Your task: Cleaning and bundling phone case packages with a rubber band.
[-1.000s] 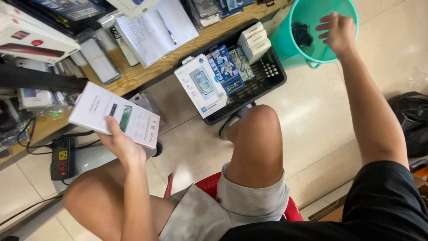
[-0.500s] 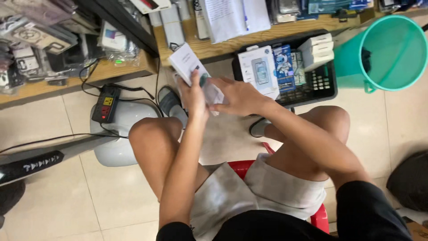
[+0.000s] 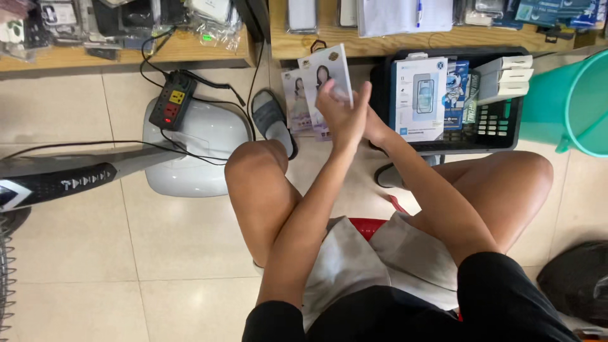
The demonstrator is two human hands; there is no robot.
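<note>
Flat white card package in my hands

I see the flat white package (image 3: 329, 73) raised upright and tilted slightly, its printed face showing a dark-haired figure. My left hand (image 3: 345, 117) grips its lower right part, hiding that corner. It hangs above the tiled floor, just left of the black basket, with similar packs lying directly beneath it.

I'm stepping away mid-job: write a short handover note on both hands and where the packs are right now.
Left hand: raised in front of the knees, gripping a flat white pack upright.
Right hand: pressed against the left hand from behind, mostly hidden; its grip cannot be seen.
More flat packs stand in the black basket on the floor, next to a green bucket.
Another pack lies on the floor behind the held one.
Done: one pack is in hand. Left: the packs in the basket are untouched.
</note>
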